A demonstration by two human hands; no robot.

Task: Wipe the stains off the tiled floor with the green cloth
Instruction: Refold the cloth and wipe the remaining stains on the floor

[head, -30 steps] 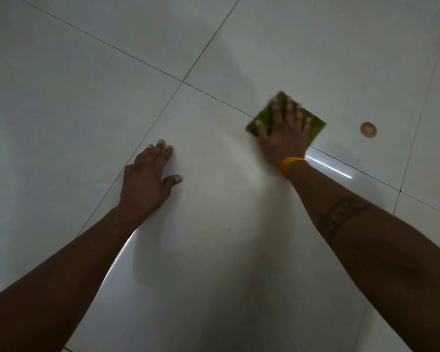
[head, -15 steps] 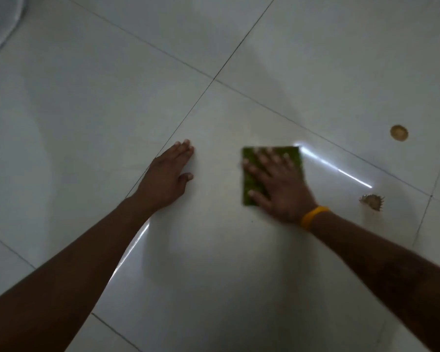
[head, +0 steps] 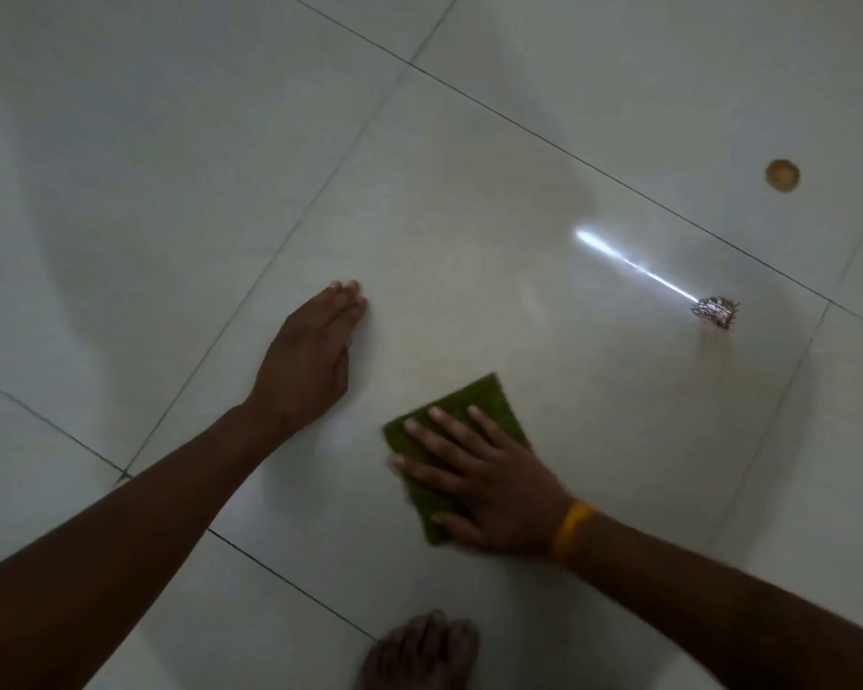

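The green cloth (head: 474, 405) lies flat on the pale tiled floor (head: 469, 241), near the lower middle of the view. My right hand (head: 489, 485) presses down on it with fingers spread, covering its near right part; a yellow band circles that wrist. My left hand (head: 310, 361) rests palm down on the same tile, fingers together, a short way left of the cloth and holding nothing. A round brown stain (head: 782, 175) sits on the far right tile. A spiky dark blotch (head: 716, 311) with a faint brown smear below it marks the right side of the wiped tile.
A bare foot (head: 422, 649) shows at the bottom edge, just below the cloth. A bright streak of reflected light (head: 629, 263) runs across the tile toward the blotch. Dark grout lines cross the floor diagonally.
My right hand has dragged the green cloth from the far grout line back toward me across the tile. The left hand stays planted. The foot has come into view.
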